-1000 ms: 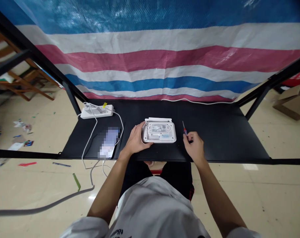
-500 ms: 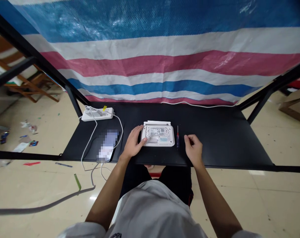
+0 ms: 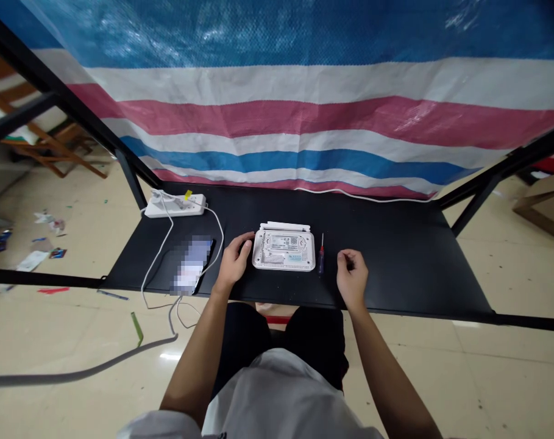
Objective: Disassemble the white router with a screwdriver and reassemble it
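A white router (image 3: 284, 250) lies underside up on the black table (image 3: 409, 256), its label showing and its white antennas folded along the far edge. My left hand (image 3: 233, 261) rests beside the router's left side, fingers curved, holding nothing. To the router's right lies a screwdriver (image 3: 321, 261) with a dark translucent handle and its tip pointing away from me. My right hand (image 3: 352, 274) is on the table right of the screwdriver, its thumb and fingers curled together; whether something small is between them is too small to tell.
On the left are a white power strip (image 3: 176, 205) with cables and a phone (image 3: 192, 265) with a cable across it. A striped plastic sheet (image 3: 277, 116) hangs behind the table, between black frame bars. A cardboard box (image 3: 544, 204) stands at the far right.
My left hand has come off the router and moved to its left, its fingers drawn closer together. My right hand stays curled by the screwdriver. The whole view has shifted slightly.
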A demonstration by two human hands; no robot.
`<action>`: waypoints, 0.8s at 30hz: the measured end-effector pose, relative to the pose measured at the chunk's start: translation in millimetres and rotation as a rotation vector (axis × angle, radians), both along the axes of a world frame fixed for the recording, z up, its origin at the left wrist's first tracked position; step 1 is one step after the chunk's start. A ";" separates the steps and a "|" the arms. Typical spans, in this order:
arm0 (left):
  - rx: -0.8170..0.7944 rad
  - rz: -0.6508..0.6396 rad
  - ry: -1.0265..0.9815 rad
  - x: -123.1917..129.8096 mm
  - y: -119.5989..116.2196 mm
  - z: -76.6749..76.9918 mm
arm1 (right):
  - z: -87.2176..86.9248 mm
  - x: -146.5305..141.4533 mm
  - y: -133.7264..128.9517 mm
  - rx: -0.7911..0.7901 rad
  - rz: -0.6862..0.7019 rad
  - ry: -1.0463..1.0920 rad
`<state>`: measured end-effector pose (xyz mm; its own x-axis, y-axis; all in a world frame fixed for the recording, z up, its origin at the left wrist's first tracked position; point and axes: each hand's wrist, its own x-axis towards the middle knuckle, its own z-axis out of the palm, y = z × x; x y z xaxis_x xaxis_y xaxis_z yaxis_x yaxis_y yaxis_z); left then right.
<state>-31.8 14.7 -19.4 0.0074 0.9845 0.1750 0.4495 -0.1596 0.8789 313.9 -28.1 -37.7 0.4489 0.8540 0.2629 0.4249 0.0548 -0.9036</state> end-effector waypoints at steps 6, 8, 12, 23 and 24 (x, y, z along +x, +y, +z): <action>0.007 0.022 -0.007 0.7 0.1 -6.4 | -2.4 -0.4 -1.2 -0.058 0.044 -0.078; 0.023 0.013 -0.001 0.3 0.5 -8.3 | -2.0 -1.4 -2.3 -0.085 0.048 -0.099; 0.055 -0.006 0.019 -1.5 1.8 -9.7 | 2.3 -6.2 -3.2 -0.142 0.071 -0.227; 0.089 -0.058 0.057 -6.4 2.8 -7.8 | 9.7 -17.2 -1.7 -0.168 0.134 -0.671; 0.089 -0.060 0.060 -6.5 2.9 -7.5 | 10.0 -17.7 -1.8 -0.173 0.133 -0.679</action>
